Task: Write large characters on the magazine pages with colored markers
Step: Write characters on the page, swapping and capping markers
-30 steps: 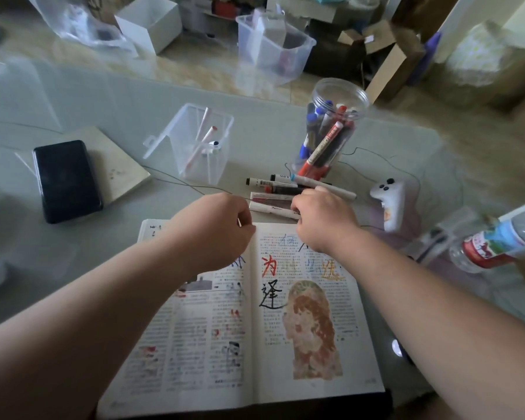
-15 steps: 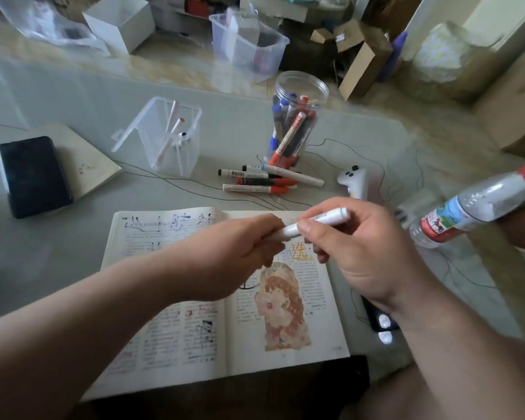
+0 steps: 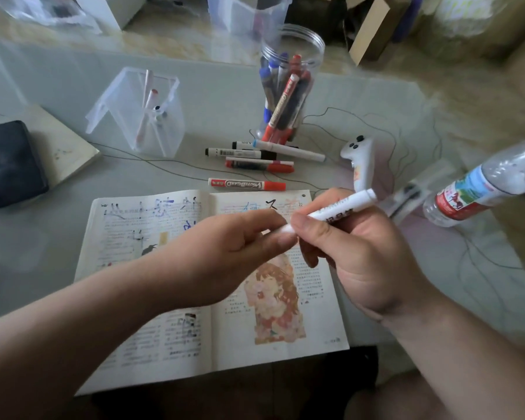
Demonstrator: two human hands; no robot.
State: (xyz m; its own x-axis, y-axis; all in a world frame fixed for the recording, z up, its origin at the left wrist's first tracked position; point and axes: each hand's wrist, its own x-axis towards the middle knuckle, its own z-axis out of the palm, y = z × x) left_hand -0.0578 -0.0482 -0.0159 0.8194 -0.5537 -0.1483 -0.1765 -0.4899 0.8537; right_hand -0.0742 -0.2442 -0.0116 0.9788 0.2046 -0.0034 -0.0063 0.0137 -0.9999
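An open magazine (image 3: 176, 338) lies on the glass table, its pages marked with large coloured characters near the top. Above its right page my right hand (image 3: 358, 256) grips a white marker (image 3: 343, 209) by the barrel. My left hand (image 3: 225, 253) pinches the marker's lower end, where the cap sits; that end is hidden by my fingers. Several loose markers (image 3: 255, 160) lie just beyond the magazine, with a red-capped one (image 3: 246, 184) nearest it.
A round clear jar (image 3: 288, 83) of markers and a square clear holder (image 3: 146, 116) stand behind the loose markers. A white controller (image 3: 359, 160) and a plastic bottle (image 3: 482, 186) lie at the right. A black case (image 3: 9, 163) on a notebook is at the left. Thin wires cross the table.
Both hands left the loose markers and came back over the magazine with a white marker. My left hand now pinches its end. The view has shifted closer.
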